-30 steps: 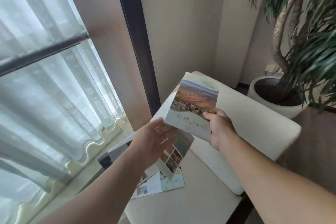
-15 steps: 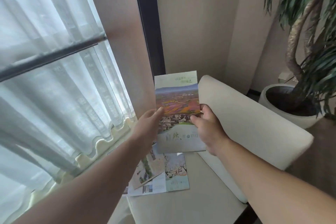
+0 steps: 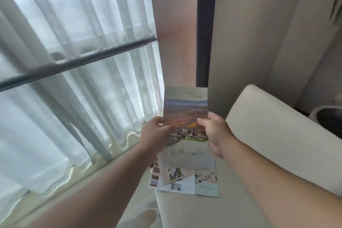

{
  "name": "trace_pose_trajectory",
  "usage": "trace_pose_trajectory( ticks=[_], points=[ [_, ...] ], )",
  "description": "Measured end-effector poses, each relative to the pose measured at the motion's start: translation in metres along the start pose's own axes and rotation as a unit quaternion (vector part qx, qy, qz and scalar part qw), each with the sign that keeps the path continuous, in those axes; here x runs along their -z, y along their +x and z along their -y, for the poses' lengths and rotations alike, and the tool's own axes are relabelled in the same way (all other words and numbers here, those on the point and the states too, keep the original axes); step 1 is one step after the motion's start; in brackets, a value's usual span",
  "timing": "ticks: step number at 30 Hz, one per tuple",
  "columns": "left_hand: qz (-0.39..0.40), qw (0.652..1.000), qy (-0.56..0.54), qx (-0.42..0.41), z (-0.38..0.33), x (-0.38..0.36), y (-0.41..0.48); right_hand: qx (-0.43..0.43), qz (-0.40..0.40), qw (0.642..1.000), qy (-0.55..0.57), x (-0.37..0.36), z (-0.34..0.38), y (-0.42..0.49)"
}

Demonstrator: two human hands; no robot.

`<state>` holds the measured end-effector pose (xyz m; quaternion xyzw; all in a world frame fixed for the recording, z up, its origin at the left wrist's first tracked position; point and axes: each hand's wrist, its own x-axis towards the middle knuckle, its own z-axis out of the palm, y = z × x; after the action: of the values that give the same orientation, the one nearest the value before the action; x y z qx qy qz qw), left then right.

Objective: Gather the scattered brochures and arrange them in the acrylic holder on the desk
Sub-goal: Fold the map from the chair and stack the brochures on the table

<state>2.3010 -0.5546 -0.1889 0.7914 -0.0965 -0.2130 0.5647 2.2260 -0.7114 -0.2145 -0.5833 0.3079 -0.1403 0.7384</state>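
L hand (image 3: 155, 135) & R hand (image 3: 214, 133) pinch the upright brochure (image 3: 185, 116) by its side edges, fingers (image 3: 202, 121) curled round it, above a cream seat cushion (image 3: 194, 209). Under it, loose brochures (image 3: 187, 179) lie overlapped on that cushion. Room: backrest (image 3: 268, 126) right, sheer curtain (image 3: 74, 61) left, plant pot (image 3: 327, 118) far right.

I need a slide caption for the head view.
Left hand and right hand hold a landscape brochure upright above other brochures on a cream chair seat.

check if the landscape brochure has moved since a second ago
Yes. The landscape brochure, earlier tilted over the chair backrest, now stands upright, left of it, pinched by the left hand and the right hand.
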Motion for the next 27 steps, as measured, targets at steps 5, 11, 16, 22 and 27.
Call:
trace_pose_trajectory(
  ticks=[5, 11, 16, 22, 27],
  points=[
    [-0.023, 0.995, -0.092, 0.03, 0.018, 0.086, -0.023, -0.002, 0.068, 0.997, -0.018, -0.083, -0.006, -0.024],
    [-0.087, 0.972, -0.218, 0.028, 0.067, 0.218, -0.083, 0.006, 0.12, 0.985, -0.121, -0.221, -0.036, -0.103],
    [-0.112, 0.965, -0.234, 0.037, 0.128, 0.33, -0.142, -0.007, 0.18, 0.973, -0.144, -0.332, -0.077, -0.159],
    [-0.22, 0.972, -0.035, 0.077, 0.209, 0.441, -0.189, -0.018, 0.237, 0.945, -0.222, -0.445, -0.137, -0.21],
    [-0.266, 0.954, -0.021, 0.136, 0.284, 0.492, -0.204, -0.001, 0.274, 0.907, -0.32, -0.505, -0.198, -0.22]
  ],
)
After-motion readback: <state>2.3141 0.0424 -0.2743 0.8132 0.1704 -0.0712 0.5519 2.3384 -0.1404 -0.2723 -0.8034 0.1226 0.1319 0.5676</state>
